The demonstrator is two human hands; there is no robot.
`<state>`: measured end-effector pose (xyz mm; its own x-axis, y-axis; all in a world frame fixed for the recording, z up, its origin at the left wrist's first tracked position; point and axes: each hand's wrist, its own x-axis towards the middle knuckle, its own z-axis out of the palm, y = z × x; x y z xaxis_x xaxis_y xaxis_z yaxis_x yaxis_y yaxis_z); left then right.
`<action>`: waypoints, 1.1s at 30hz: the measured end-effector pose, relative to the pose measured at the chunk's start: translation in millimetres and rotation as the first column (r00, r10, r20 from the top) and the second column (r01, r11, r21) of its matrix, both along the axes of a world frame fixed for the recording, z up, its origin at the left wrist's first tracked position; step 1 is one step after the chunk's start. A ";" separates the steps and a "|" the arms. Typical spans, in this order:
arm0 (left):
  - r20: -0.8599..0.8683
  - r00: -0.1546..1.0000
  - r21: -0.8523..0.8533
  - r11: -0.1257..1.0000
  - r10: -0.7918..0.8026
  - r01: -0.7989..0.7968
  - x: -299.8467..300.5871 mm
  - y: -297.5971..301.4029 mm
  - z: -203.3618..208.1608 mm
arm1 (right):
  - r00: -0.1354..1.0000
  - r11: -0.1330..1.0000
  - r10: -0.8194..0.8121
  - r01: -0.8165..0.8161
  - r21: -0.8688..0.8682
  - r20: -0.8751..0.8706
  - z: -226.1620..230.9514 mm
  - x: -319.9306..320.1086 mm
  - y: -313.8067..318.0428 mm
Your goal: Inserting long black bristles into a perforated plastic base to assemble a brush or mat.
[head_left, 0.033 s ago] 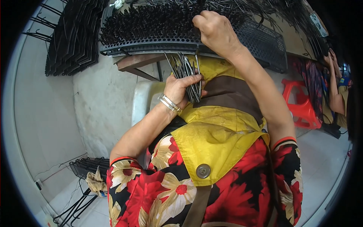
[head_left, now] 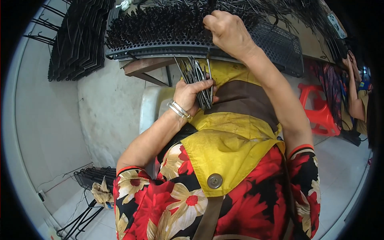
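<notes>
My left hand, with silver bangles at the wrist, is closed round a bundle of thin dark metal rods above my lap. The rods fan out at the top, and their lower ends stick out below my fingers. My right hand is closed in a pinch over a long perforated black tray. What its fingertips hold, if anything, is hidden by the hand and the dark background. Many small black upright pieces stand packed in the tray, left of that hand.
The tray rests on a brown-framed bench. Loose black rods lie behind it. Stacked black racks hang at the left wall. A red stool and another person's arm are at the right. A yellow apron covers my lap.
</notes>
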<state>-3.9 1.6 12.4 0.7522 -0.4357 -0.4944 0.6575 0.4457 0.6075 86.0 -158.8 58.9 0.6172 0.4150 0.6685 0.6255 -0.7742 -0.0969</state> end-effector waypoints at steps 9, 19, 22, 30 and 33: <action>0.028 0.999 0.024 1.000 -0.021 0.021 -0.5 0.4 3.5 | 0.982 0.995 0.055 -0.038 0.093 -0.179 5.0 5.7 -8.5; -0.002 1.000 0.055 0.998 -0.017 0.017 -0.4 1.7 5.5 | 0.959 0.991 -0.116 0.097 -0.087 -0.257 20.0 -1.7 -5.2; 0.000 1.000 0.037 0.999 -0.016 0.016 -0.1 1.9 4.0 | 0.955 0.989 -0.147 0.133 -0.070 -0.257 17.4 -5.8 -3.5; -0.014 1.000 0.037 0.999 -0.015 0.016 0.6 2.3 4.3 | 0.977 0.980 -0.197 0.195 -0.032 -0.080 -15.4 -17.0 3.3; -0.026 1.000 0.045 0.999 -0.002 0.003 1.5 1.7 2.9 | 0.974 0.985 -0.168 0.171 0.005 -0.154 -21.9 -27.5 7.5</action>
